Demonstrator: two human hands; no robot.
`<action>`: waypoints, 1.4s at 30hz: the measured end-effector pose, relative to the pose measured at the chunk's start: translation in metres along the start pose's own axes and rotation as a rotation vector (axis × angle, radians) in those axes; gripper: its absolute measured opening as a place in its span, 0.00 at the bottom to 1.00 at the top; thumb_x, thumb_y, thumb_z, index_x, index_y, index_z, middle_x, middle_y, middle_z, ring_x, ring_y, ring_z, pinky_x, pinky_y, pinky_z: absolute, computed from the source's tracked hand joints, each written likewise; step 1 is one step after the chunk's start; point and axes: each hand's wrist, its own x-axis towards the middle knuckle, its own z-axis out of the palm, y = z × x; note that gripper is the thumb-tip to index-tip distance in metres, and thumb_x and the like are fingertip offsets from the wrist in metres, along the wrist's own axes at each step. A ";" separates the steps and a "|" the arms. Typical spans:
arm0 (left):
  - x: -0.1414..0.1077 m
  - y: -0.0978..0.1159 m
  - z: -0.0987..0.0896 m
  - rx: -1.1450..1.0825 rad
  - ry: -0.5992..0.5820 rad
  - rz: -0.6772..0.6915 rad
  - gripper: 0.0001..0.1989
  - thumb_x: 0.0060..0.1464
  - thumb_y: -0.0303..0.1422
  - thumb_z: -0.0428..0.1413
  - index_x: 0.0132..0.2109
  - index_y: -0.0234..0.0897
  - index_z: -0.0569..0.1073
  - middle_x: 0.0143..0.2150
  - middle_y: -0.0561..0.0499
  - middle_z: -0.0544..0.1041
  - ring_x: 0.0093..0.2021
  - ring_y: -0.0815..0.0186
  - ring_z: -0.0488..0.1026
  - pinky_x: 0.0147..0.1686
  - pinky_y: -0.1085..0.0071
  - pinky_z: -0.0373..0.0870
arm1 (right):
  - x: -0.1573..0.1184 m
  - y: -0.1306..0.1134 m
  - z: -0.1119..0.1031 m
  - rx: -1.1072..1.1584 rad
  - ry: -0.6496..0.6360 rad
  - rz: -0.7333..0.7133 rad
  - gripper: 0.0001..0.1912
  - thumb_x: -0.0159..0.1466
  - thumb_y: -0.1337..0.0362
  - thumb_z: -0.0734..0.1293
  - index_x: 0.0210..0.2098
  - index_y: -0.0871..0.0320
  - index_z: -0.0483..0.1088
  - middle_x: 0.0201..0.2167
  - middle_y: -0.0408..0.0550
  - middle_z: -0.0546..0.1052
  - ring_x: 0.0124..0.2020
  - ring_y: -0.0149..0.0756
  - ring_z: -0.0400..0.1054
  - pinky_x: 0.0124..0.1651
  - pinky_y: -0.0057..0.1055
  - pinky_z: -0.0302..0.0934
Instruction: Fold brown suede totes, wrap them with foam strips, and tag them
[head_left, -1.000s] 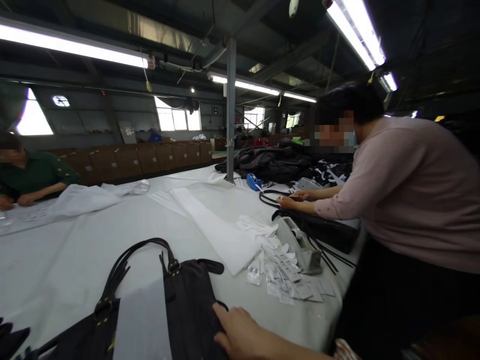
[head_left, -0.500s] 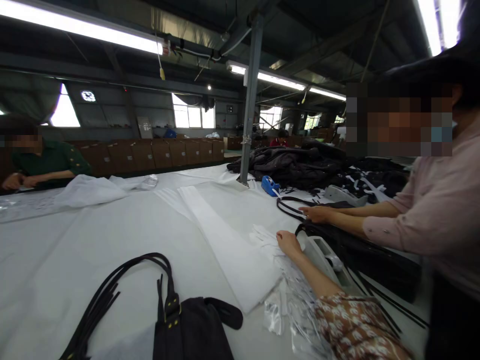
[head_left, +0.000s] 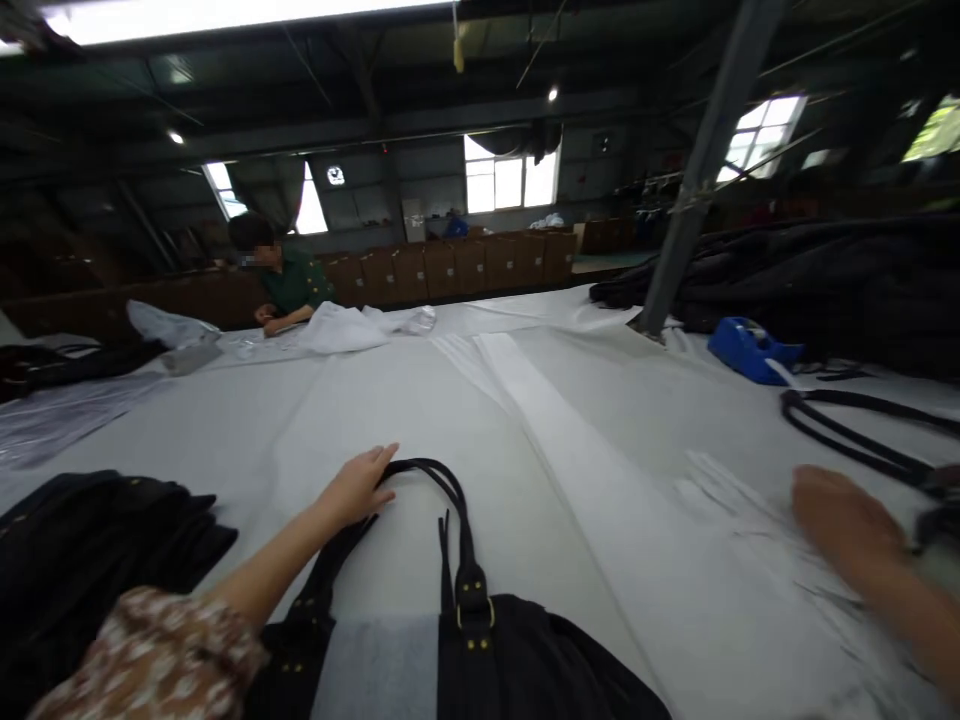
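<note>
A black bag [head_left: 517, 660] with brass-coloured studs lies at the near edge of the white-covered table [head_left: 390, 400], a pale grey sheet [head_left: 379, 665] across its middle. My left hand [head_left: 360, 487] rests at the bag's looped black handles [head_left: 442, 480], thumb and fingers apart, touching the top of the loop. On the right, my right hand [head_left: 844, 510] is blurred by motion over thin white strips [head_left: 727, 490]; its fingertips are hard to make out. Black straps [head_left: 847, 430] lie just beyond it.
A blue tape dispenser [head_left: 750, 350] sits near a metal post [head_left: 697, 180]. Dark cloth is heaped at the far right [head_left: 825, 280] and near left [head_left: 105, 560]. A person in green [head_left: 296, 285] works across the table by clear plastic [head_left: 345, 325].
The view has swung left. My left hand has come into view at the bag's handles, which now stand in a narrower loop. The co-worker on the right has left the view.
</note>
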 end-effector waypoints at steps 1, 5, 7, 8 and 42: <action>0.014 -0.001 0.005 -0.009 -0.028 -0.009 0.39 0.49 0.33 0.56 0.66 0.35 0.51 0.64 0.40 0.61 0.63 0.55 0.59 0.60 0.62 0.56 | 0.008 -0.003 -0.006 0.002 0.067 -0.004 0.23 0.66 0.71 0.45 0.40 0.63 0.71 0.40 0.76 0.70 0.46 0.56 0.68 0.41 0.48 0.58; 0.049 0.001 0.022 -0.096 -0.115 -0.041 0.35 0.49 0.31 0.56 0.64 0.38 0.56 0.57 0.41 0.70 0.57 0.55 0.66 0.54 0.64 0.61 | 0.013 -0.061 -0.051 0.194 0.322 -0.011 0.23 0.68 0.59 0.46 0.47 0.61 0.67 0.36 0.69 0.71 0.48 0.61 0.67 0.46 0.51 0.58; 0.057 0.002 0.022 -0.165 -0.154 -0.046 0.23 0.49 0.31 0.55 0.55 0.36 0.69 0.50 0.42 0.74 0.52 0.55 0.69 0.51 0.64 0.63 | -0.013 -0.116 -0.075 0.400 0.287 0.029 0.15 0.65 0.55 0.55 0.40 0.55 0.68 0.32 0.60 0.73 0.40 0.56 0.69 0.44 0.49 0.60; 0.061 0.001 0.020 -0.207 -0.176 -0.044 0.17 0.49 0.32 0.54 0.48 0.36 0.73 0.46 0.43 0.76 0.50 0.55 0.70 0.49 0.64 0.64 | -0.034 -0.147 -0.083 0.536 0.177 0.025 0.13 0.63 0.52 0.59 0.37 0.54 0.68 0.31 0.57 0.74 0.35 0.51 0.70 0.40 0.47 0.62; 0.078 -0.017 -0.049 -0.992 -0.221 -0.248 0.17 0.41 0.46 0.60 0.28 0.35 0.73 0.18 0.56 0.67 0.13 0.77 0.51 0.14 0.75 0.42 | -0.189 -0.450 0.003 1.796 -0.836 0.157 0.14 0.49 0.70 0.67 0.36 0.59 0.67 0.29 0.47 0.78 0.33 0.37 0.73 0.36 0.30 0.64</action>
